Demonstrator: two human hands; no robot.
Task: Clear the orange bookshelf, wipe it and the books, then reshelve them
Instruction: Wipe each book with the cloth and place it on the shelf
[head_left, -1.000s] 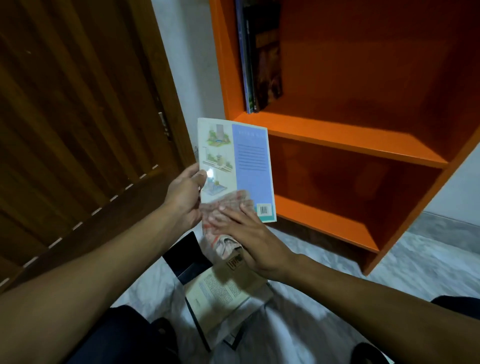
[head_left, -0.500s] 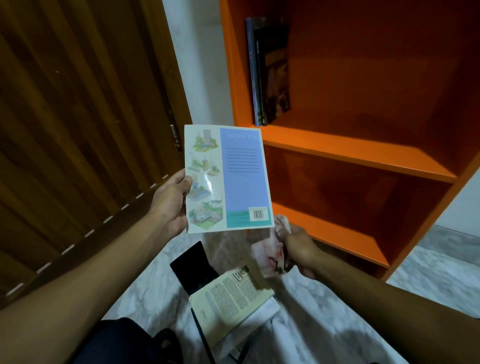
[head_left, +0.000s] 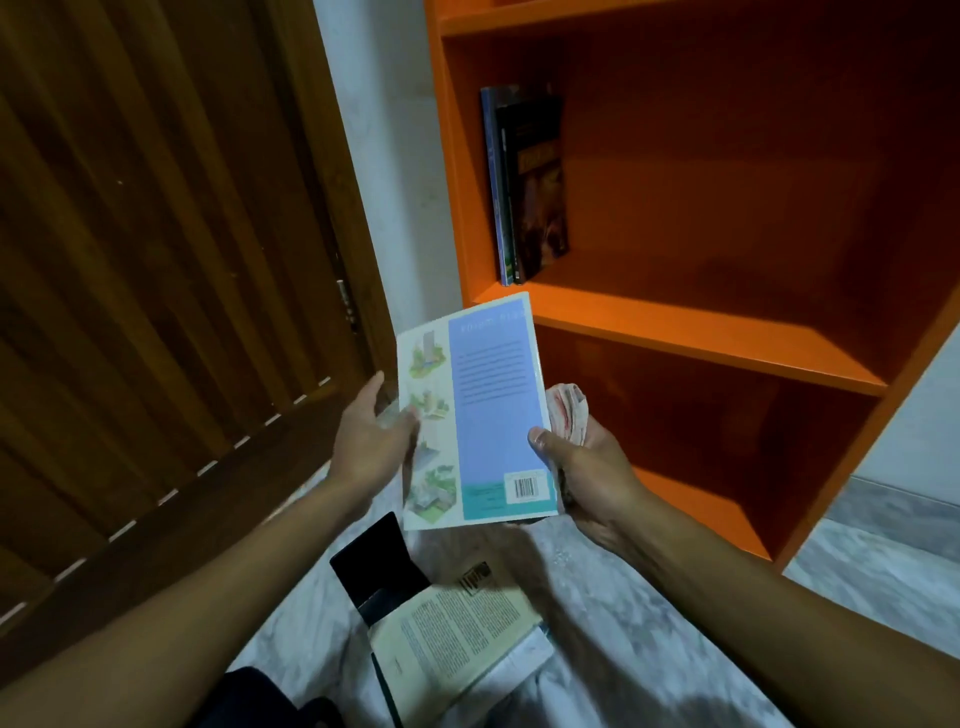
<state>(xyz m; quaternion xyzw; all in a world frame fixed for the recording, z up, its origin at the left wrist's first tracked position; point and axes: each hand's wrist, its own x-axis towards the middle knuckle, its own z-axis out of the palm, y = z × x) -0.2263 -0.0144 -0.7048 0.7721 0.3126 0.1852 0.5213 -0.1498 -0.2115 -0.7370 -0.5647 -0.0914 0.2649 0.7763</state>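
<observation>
I hold a thin book (head_left: 493, 405) with a pale blue back cover and a barcode upright in front of the orange bookshelf (head_left: 701, 332). My right hand (head_left: 592, 473) grips its right edge, thumb on the cover, with a bunched pinkish cloth (head_left: 569, 410) in the same hand behind the book. My left hand (head_left: 369, 447) is at the book's left edge, its fingers straight and spread. Three dark books (head_left: 530, 182) stand against the left wall of the middle shelf. The lower compartment holds nothing.
On the marble floor below my hands lie a black book (head_left: 379, 566) and a cream book (head_left: 457, 629) stacked on others. A brown wooden door (head_left: 156, 260) fills the left. A white wall strip separates door and shelf.
The right hand with the cloth came up from below the book and took hold of its right edge. The left hand's grip loosened and its fingers opened. The view tilted upward.
</observation>
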